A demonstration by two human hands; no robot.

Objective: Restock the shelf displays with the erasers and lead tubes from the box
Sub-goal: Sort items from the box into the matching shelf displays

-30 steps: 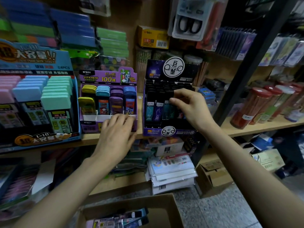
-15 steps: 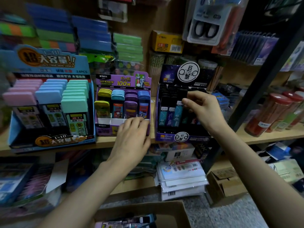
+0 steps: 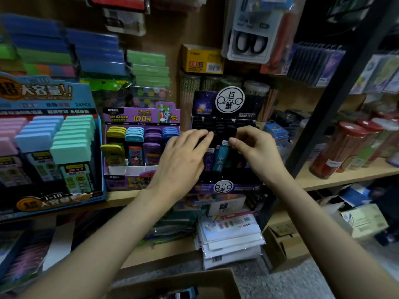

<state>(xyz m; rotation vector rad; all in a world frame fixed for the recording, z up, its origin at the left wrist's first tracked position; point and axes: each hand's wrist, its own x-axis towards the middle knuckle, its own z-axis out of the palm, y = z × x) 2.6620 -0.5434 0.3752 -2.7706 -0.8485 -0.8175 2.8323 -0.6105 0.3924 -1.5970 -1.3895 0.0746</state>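
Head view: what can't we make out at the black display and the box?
All in the head view:
- cardboard box: contents cut off by the bottom edge.
- black display: left rows hidden under the left hand.
- right hand: grip on a tube unclear; its own fingers and the dark caps hide it.
- lead tubes: label print too small and blurred.

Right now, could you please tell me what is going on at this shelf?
A person works with both bare hands at the black display on the wooden shelf. The right hand pinches the top of a lead tube in it, while the left hand lays straight fingers on the black caps beside it. The cardboard box stands open below the shelf.
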